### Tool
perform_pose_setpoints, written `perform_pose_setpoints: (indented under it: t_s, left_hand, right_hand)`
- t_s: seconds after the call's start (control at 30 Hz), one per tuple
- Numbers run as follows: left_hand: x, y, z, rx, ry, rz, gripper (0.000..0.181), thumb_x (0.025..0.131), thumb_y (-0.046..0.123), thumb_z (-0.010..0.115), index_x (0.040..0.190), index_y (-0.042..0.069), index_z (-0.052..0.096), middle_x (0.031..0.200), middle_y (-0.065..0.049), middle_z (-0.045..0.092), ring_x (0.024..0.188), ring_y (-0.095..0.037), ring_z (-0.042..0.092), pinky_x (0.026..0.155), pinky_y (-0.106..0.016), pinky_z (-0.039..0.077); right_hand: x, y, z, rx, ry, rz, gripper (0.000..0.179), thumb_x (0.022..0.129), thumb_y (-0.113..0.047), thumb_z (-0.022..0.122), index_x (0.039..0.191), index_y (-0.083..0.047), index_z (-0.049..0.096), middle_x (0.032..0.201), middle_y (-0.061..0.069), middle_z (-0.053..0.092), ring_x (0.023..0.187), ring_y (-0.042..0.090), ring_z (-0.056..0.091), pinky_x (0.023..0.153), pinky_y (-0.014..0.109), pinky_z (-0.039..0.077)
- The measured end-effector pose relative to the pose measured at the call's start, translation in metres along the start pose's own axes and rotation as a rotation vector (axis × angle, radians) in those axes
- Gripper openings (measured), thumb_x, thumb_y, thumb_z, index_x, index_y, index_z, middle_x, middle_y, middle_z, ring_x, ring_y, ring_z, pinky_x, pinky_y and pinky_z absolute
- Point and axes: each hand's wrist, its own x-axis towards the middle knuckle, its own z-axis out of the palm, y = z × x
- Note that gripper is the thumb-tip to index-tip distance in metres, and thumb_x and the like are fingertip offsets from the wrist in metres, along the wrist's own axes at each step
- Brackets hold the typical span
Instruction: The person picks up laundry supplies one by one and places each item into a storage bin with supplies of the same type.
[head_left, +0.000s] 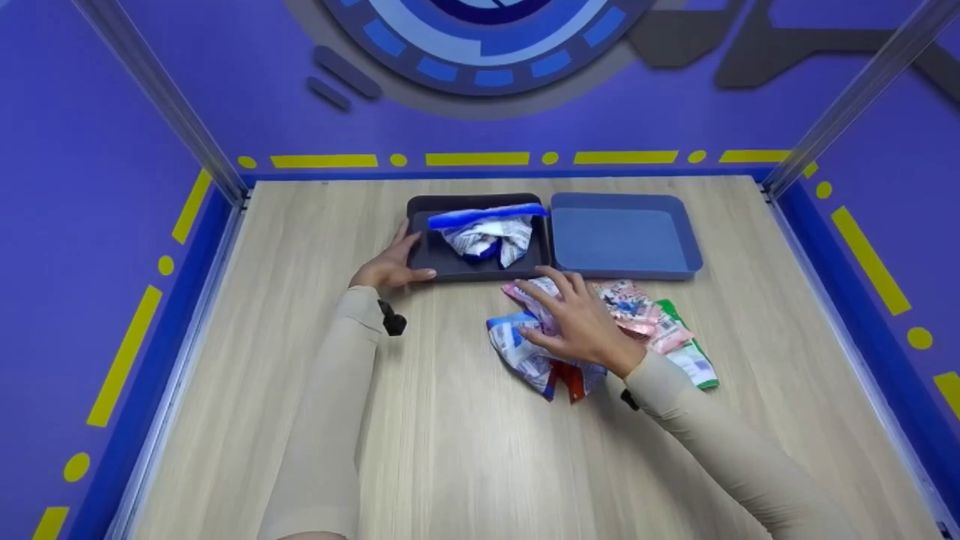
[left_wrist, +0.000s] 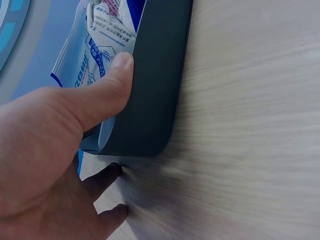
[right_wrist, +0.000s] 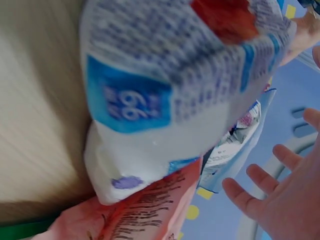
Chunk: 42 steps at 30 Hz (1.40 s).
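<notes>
At two o'clock from the unclenched left hand (head_left: 388,265), whose thumb and fingers straddle the black tray (head_left: 472,276) at its eight o'clock corner, a blue-and-white packet (head_left: 515,231) lies inside. Empty and spread-fingered, the right hand (head_left: 581,322) hovers over piled packets (head_left: 521,356), the blue-and-white one at half past ten.

We count two hands: one left hand (head_left: 388,268) and one right hand (head_left: 581,322). We see two trays: a black tray (head_left: 480,274) at the left fingers and a blue tray (head_left: 622,236) beyond the right fingers. One packet (head_left: 487,232) lies at the black tray, between both hands' fingers. Around and beneath the right fingers we find at least three packets: one white-blue (head_left: 517,352), one pink (head_left: 634,300), one green-edged (head_left: 697,364); their overlap hides the exact number.
</notes>
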Motion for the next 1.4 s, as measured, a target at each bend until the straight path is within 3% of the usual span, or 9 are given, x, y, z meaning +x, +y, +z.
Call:
perform_pose_setpoints:
  t_s: [0.37,0.6,0.9,1.4]
  left_hand:
    - [0.000,-0.004,0.000,0.002,-0.009,0.011,0.095,0.096,0.031,0.075,0.165,0.007,0.014,0.171,-0.008,-0.020,0.158,-0.032,-0.008,0.127,-0.049,0.010]
    - [-0.003,-0.002,-0.001,0.012,-0.004,0.016,0.094,0.096,0.032,0.075,0.165,0.008,0.015,0.171,-0.009,-0.020,0.158,-0.032,-0.008,0.126,-0.050,0.010]
    - [-0.003,-0.001,0.000,0.011,-0.003,0.030,0.094,0.096,0.032,0.074,0.166,0.010,0.016,0.171,-0.010,-0.019,0.158,-0.034,-0.007,0.126,-0.052,0.011]
    - [-0.003,0.000,-0.001,0.032,-0.005,0.017,0.094,0.095,0.035,0.075,0.166,0.016,0.016,0.171,-0.008,-0.019,0.158,-0.033,-0.002,0.126,-0.051,0.015]
  right_hand:
    - [-0.012,-0.005,0.007,-0.032,-0.033,0.045,0.078,0.093,-0.075,0.051,0.160,-0.038,0.036,0.167,0.012,0.025,0.139,0.045,0.036,0.104,0.073,0.037]
    - [-0.018,-0.008,0.012,-0.073,-0.018,0.021,0.078,0.092,-0.075,0.051,0.159,-0.038,0.038,0.165,0.015,0.030,0.140,0.048,0.037,0.101,0.077,0.038]
    - [-0.025,-0.012,0.013,-0.130,-0.107,0.076,0.078,0.091,-0.081,0.044,0.159,-0.045,0.035,0.167,0.013,0.026,0.144,0.050,0.031,0.105,0.076,0.033]
    - [-0.036,-0.018,0.023,-0.204,-0.122,0.059,0.077,0.091,-0.080,0.046,0.158,-0.043,0.038,0.165,0.014,0.028,0.144,0.048,0.031,0.105,0.078,0.031]
